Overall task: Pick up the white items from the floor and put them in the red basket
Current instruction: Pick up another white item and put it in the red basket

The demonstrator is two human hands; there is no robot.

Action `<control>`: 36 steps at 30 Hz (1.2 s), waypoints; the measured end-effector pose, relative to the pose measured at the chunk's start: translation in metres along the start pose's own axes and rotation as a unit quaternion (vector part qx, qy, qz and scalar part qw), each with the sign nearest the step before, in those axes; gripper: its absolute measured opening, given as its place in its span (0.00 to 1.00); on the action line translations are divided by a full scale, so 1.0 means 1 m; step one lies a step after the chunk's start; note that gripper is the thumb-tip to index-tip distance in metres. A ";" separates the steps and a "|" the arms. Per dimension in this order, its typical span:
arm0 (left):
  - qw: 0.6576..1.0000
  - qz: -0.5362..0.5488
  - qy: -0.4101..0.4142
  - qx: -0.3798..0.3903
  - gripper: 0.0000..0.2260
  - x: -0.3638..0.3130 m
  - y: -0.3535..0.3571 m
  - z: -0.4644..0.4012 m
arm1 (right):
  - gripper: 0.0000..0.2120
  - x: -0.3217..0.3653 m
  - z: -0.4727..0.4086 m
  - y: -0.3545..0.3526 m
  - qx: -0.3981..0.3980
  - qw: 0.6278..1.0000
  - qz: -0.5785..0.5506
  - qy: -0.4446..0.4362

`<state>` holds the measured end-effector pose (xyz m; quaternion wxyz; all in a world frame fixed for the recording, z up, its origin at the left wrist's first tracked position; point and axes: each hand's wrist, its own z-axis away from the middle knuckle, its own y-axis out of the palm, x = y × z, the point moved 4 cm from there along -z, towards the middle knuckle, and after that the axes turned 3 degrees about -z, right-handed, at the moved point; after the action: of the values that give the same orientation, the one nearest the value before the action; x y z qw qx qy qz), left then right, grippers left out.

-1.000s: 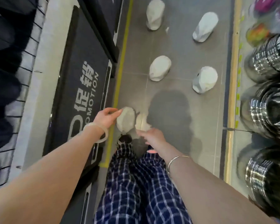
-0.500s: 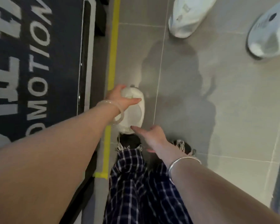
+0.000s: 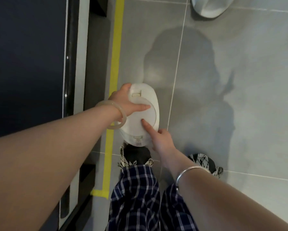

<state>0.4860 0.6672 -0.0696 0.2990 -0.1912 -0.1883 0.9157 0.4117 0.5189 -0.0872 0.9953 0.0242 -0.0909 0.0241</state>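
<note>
A white oval item (image 3: 148, 104) with a round lid sits low over the grey floor, just ahead of my shoes. My left hand (image 3: 123, 102) grips its left side, thumb lying across the lid and fingers round the far edge. My right hand (image 3: 161, 140) holds its near right edge, thumb pressed on the lid and fingers hidden beneath. A second white item (image 3: 208, 5) lies on the floor at the top, cut off by the frame. The red basket is not in view.
A dark display panel with white lettering (image 3: 28, 55) and its black rail (image 3: 70, 64) run along the left. A yellow tape line (image 3: 115, 64) marks the floor beside them. My plaid trouser legs (image 3: 140, 197) and shoes (image 3: 136, 154) are directly below the item.
The view has dropped closer to the floor. My right hand has reached the white item and taken its near edge, while my left hand has kept its hold on the left side.
</note>
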 end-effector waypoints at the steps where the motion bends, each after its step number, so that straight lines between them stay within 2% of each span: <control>1: 1.000 0.005 -0.015 0.011 0.43 -0.002 -0.001 0.001 | 0.27 0.009 0.000 -0.008 0.004 0.999 0.030 -0.017; 4: 0.998 -0.004 -0.041 0.046 0.44 -0.007 -0.001 -0.003 | 0.27 0.037 -0.005 -0.030 0.003 0.986 0.144 -0.083; 6: 0.997 -0.038 -0.036 0.057 0.45 -0.013 0.002 -0.008 | 0.24 0.054 -0.011 -0.043 -0.022 0.963 0.232 -0.133; 8: 0.996 -0.029 -0.024 0.077 0.44 -0.018 0.007 -0.008 | 0.23 0.066 -0.016 -0.054 -0.045 0.947 0.267 -0.174; 12: 0.988 0.041 -0.048 0.143 0.40 -0.021 0.029 0.000 | 0.23 0.066 -0.024 -0.067 -0.058 0.952 0.227 -0.199; 16: 0.978 0.139 -0.063 0.141 0.33 -0.008 0.040 -0.003 | 0.26 0.064 -0.033 -0.071 0.003 0.954 0.261 -0.148; 20: 0.972 0.180 -0.063 0.139 0.29 0.001 0.040 -0.006 | 0.29 0.068 -0.038 -0.071 0.046 0.932 0.329 -0.145; 24: 0.964 0.221 -0.067 0.130 0.24 0.007 0.040 0.000 | 0.28 0.061 -0.035 -0.071 0.019 0.935 0.302 -0.187; 30: 0.957 0.247 -0.059 0.144 0.25 -0.008 0.056 0.033 | 0.48 0.037 -0.004 -0.100 -0.039 0.946 0.268 -0.175; 36: 0.949 0.264 -0.030 0.167 0.26 -0.055 0.051 0.104 | 0.46 0.047 0.087 -0.141 -0.054 0.946 0.261 -0.187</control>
<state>0.4543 0.5705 0.0091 0.0684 -0.1538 0.0159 0.9856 0.4497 0.3757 0.0003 0.9191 -0.0496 -0.2796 0.2730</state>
